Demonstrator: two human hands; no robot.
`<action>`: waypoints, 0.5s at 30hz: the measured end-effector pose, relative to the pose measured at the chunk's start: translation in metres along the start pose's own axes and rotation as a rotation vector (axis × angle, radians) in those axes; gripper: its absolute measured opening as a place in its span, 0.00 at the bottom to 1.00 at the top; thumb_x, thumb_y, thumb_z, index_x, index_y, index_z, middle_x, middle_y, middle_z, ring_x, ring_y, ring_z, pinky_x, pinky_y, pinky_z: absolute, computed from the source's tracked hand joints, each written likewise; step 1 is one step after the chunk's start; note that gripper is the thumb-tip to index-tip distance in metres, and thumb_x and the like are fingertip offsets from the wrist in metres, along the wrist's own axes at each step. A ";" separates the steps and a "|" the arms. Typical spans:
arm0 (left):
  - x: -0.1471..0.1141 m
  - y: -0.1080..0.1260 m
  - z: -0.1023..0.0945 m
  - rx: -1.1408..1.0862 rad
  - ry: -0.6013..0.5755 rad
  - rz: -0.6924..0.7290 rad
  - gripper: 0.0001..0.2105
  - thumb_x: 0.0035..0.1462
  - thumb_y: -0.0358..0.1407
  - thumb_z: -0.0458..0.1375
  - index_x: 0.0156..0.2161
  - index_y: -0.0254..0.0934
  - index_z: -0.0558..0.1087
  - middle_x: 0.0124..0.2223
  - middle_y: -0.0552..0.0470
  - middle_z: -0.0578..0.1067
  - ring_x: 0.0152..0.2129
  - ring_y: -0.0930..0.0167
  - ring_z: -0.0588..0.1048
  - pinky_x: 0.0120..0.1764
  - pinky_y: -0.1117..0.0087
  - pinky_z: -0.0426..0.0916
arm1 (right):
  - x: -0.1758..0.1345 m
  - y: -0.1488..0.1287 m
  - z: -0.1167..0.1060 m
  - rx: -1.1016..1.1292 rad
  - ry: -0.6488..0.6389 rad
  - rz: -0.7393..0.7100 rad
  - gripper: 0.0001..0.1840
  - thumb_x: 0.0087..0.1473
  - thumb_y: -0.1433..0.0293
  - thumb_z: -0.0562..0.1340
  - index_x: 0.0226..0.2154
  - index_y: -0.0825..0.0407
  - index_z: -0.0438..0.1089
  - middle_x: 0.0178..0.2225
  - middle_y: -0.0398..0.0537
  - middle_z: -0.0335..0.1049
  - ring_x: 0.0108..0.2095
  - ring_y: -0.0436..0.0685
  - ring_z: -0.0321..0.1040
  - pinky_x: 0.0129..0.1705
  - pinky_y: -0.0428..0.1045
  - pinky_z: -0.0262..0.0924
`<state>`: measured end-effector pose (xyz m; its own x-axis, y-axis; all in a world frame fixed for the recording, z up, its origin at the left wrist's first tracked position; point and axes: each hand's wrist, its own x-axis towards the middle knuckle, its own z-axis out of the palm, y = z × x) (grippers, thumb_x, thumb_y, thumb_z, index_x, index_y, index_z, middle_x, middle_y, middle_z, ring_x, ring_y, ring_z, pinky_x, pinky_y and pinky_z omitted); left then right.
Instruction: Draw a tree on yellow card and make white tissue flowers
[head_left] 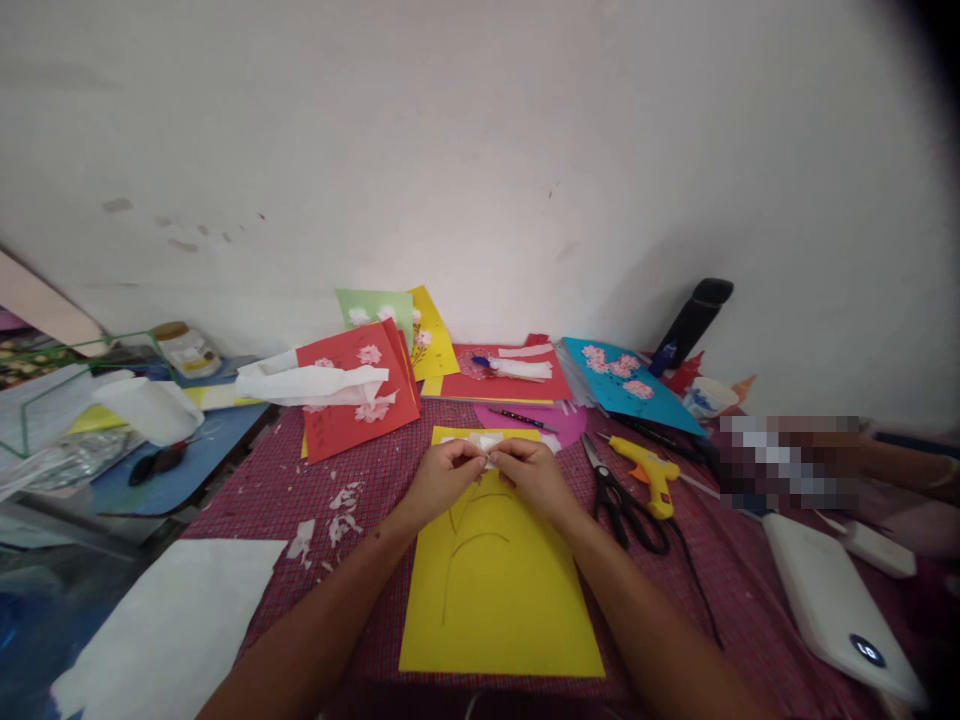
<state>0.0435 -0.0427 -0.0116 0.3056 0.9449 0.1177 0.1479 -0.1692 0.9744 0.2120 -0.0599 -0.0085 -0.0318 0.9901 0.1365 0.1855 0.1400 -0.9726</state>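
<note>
A yellow sheet of card (pixel 499 610) lies before me, with thin dark curved lines drawn on it. Over its upper part, my left hand (pixel 444 478) and my right hand (pixel 534 482) meet with fingertips pinched together. Between them is a small piece of white tissue paper (pixel 489 440), partly hidden by the fingers. More pale scraps lie around the card's top edge. To the right of the card are black-handled scissors (pixel 619 500) and a yellow glue gun (pixel 651 475) with its cord trailing forward.
Red card (pixel 405 385) and blue card (pixel 637 385) bear pink paper flowers. A white tissue strip (pixel 315 385) crosses the red one. Paper scraps (pixel 345 510) and a white sheet (pixel 176 620) lie left. At right are a power bank (pixel 832 600), a paper cup (pixel 709 398) and a black bottle (pixel 690 325).
</note>
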 end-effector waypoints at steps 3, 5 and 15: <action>0.000 0.000 0.000 -0.001 -0.006 -0.002 0.07 0.51 0.36 0.59 0.31 0.35 0.76 0.28 0.53 0.74 0.25 0.72 0.71 0.31 0.73 0.64 | 0.000 0.000 0.000 0.009 0.003 0.011 0.09 0.49 0.65 0.62 0.26 0.53 0.75 0.19 0.39 0.64 0.19 0.48 0.55 0.22 0.44 0.49; 0.000 0.001 0.000 0.002 -0.010 -0.003 0.07 0.51 0.36 0.58 0.31 0.35 0.75 0.28 0.53 0.74 0.25 0.73 0.71 0.31 0.73 0.64 | 0.000 0.000 0.001 0.012 0.004 0.016 0.09 0.49 0.65 0.62 0.26 0.53 0.74 0.18 0.39 0.63 0.19 0.48 0.54 0.21 0.44 0.49; 0.001 -0.001 -0.001 -0.037 -0.019 -0.002 0.07 0.52 0.36 0.59 0.31 0.34 0.75 0.28 0.53 0.74 0.25 0.73 0.72 0.31 0.73 0.65 | 0.001 -0.001 0.000 0.026 -0.005 0.038 0.09 0.47 0.66 0.63 0.28 0.53 0.76 0.19 0.39 0.65 0.20 0.48 0.55 0.22 0.44 0.49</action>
<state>0.0424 -0.0417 -0.0121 0.3231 0.9397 0.1122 0.1133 -0.1561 0.9812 0.2120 -0.0592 -0.0075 -0.0297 0.9947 0.0982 0.1608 0.1018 -0.9817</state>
